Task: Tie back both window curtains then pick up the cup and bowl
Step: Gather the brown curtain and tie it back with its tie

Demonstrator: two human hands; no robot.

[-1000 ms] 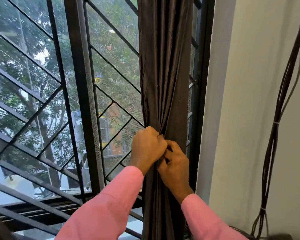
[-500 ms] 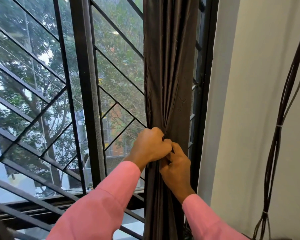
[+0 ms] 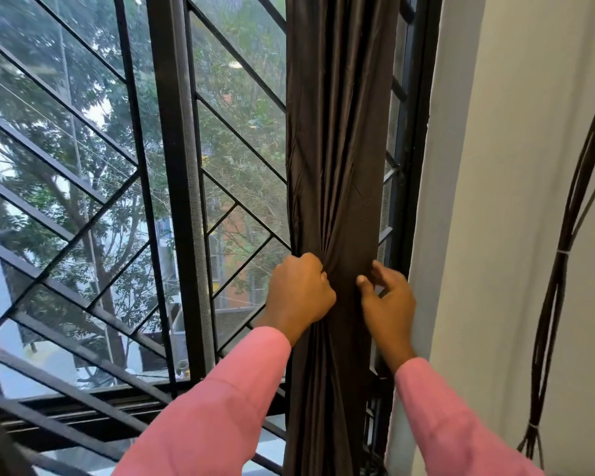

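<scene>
I am on the first step, tying back a curtain; the dark brown curtain (image 3: 337, 149) hangs in a gathered column from 12 o'clock down to 6 o'clock, just right of centre in my view, against the right side of the window grille (image 3: 172, 166). My left grip (image 3: 299, 293) is clamped in a fist on the bunched folds at the curtain's 9 o'clock edge, and the cloth pinches in to a waist there; my right grip (image 3: 389, 300) sits at the 3 o'clock edge, thumb and fingers apart and loosely curved, the thumb tip on the cloth, holding nothing that I can make out. I see no band or knot round the bundle, so I judge the tie unfinished; the next move calls for my right grip to bring a band or a fold round the waist while the left holds the gather tight, or the folds will fan out. The other curtain, the cup and the bowl are out of view.
</scene>
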